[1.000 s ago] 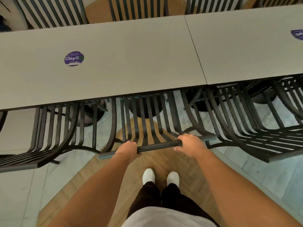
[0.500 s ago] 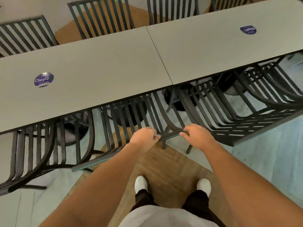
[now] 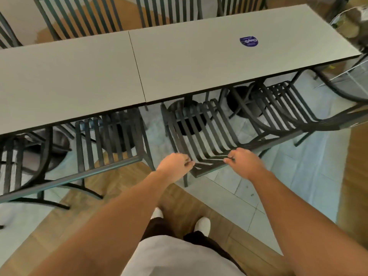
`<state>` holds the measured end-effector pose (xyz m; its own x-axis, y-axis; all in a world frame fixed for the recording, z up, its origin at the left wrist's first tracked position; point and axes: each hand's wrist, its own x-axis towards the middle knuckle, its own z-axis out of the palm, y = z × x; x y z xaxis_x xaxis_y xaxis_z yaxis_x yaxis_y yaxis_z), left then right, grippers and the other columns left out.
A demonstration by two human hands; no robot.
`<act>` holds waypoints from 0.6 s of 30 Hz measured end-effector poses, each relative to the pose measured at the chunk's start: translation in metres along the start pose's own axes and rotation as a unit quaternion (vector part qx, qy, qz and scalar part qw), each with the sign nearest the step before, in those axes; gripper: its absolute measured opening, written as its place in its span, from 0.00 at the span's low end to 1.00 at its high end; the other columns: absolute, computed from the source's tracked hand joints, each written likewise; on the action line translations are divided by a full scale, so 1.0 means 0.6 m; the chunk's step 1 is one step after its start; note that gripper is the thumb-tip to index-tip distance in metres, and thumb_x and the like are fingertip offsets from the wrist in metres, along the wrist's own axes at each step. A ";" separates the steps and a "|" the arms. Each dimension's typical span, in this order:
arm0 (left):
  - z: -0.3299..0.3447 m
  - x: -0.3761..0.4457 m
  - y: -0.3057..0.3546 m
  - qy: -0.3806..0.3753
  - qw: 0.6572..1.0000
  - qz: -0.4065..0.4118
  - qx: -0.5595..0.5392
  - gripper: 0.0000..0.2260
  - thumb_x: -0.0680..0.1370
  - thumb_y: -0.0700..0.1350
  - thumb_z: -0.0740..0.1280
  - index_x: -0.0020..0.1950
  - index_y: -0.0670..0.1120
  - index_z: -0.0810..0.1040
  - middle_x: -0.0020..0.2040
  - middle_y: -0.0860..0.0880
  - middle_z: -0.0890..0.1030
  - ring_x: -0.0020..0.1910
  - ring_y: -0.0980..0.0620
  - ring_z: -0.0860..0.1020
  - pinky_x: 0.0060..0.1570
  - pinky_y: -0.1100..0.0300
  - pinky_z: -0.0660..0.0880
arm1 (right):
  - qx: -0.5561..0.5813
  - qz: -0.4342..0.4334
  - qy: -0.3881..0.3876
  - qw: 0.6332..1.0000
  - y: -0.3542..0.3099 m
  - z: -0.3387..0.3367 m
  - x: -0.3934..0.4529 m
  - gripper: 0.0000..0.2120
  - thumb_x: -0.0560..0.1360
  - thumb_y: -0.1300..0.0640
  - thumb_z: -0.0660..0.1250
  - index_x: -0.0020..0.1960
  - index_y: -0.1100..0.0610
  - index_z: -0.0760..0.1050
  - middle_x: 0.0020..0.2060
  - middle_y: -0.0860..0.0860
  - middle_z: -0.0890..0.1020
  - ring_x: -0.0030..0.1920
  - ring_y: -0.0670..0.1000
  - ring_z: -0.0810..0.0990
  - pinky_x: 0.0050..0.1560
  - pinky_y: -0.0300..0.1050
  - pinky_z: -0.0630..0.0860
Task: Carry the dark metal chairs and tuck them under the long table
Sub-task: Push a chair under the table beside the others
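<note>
Long grey table [image 3: 83, 76], two tops butting together at a dark seam [image 3: 137, 64], carrying only a round purple sticker [image 3: 249, 41] toward the right end. Floor [image 3: 249, 198] showing pale tiles beside wood planks. Dark slatted metal chairs [image 3: 201, 132] standing on it, seats reaching under the near edge; more chair backs [image 3: 79, 14] lining the far side. White shoes [image 3: 202, 225] planted on the planks.

One head-worn view looks steeply down and forward from standing height, both forearms reaching out from the bottom edge, the long table [image 3: 199, 62] crossing the upper frame and the shoes [image 3: 202, 224] directly below.
</note>
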<state>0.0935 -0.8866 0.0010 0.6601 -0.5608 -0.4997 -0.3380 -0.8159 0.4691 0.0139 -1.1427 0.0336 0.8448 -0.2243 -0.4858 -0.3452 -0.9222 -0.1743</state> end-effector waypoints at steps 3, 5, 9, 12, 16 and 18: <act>0.012 0.030 0.040 -0.011 1.000 0.003 0.007 0.19 0.86 0.57 0.57 0.64 0.46 0.80 0.58 0.48 0.83 0.57 0.45 0.81 0.58 0.47 0.79 | 0.008 0.007 -0.001 1.000 0.052 -0.016 0.015 0.21 0.84 0.43 0.61 0.70 0.54 0.76 0.65 0.52 0.77 0.67 0.54 0.73 0.62 0.53 0.73; 0.015 0.052 0.063 -0.017 1.000 0.005 0.009 0.21 0.86 0.58 0.58 0.69 0.46 0.78 0.62 0.48 0.81 0.59 0.45 0.80 0.59 0.47 0.79 | 0.004 0.014 -0.004 1.000 0.080 -0.023 0.030 0.22 0.83 0.42 0.61 0.71 0.53 0.75 0.67 0.52 0.76 0.68 0.54 0.72 0.64 0.54 0.73; 0.032 0.099 0.089 -0.049 0.998 0.032 0.036 0.24 0.85 0.62 0.57 0.73 0.48 0.75 0.68 0.47 0.79 0.62 0.45 0.79 0.59 0.50 0.78 | 0.010 0.038 -0.023 0.999 0.119 -0.028 0.055 0.27 0.81 0.38 0.64 0.74 0.51 0.73 0.72 0.51 0.73 0.72 0.54 0.70 0.68 0.56 0.72; 0.038 0.128 0.106 -0.070 0.997 0.024 0.035 0.26 0.84 0.64 0.56 0.75 0.51 0.74 0.70 0.47 0.77 0.64 0.45 0.78 0.62 0.47 0.77 | 0.011 0.040 -0.038 0.998 0.147 -0.028 0.076 0.31 0.78 0.35 0.65 0.74 0.51 0.72 0.73 0.51 0.73 0.73 0.54 0.69 0.70 0.57 0.72; 0.045 0.149 0.131 -0.088 0.996 0.010 0.017 0.25 0.84 0.64 0.57 0.74 0.50 0.74 0.68 0.47 0.78 0.64 0.45 0.77 0.63 0.47 0.76 | -0.014 0.010 -0.054 0.998 0.181 -0.035 0.101 0.33 0.77 0.31 0.65 0.74 0.51 0.72 0.71 0.51 0.73 0.72 0.53 0.69 0.68 0.55 0.72; 0.048 0.157 0.145 -0.090 0.996 0.001 0.022 0.25 0.85 0.64 0.56 0.74 0.49 0.74 0.68 0.47 0.78 0.64 0.44 0.77 0.63 0.47 0.75 | -0.022 -0.007 -0.067 0.997 0.200 -0.041 0.119 0.34 0.76 0.31 0.66 0.74 0.51 0.73 0.71 0.50 0.74 0.73 0.53 0.69 0.67 0.53 0.71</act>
<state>0.1069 -1.0149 -0.0263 0.5306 -0.5751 -0.6227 -0.3702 -0.8181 0.4401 0.0426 -1.2772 -0.0011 0.7860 -0.1702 -0.5943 -0.3137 -0.9382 -0.1461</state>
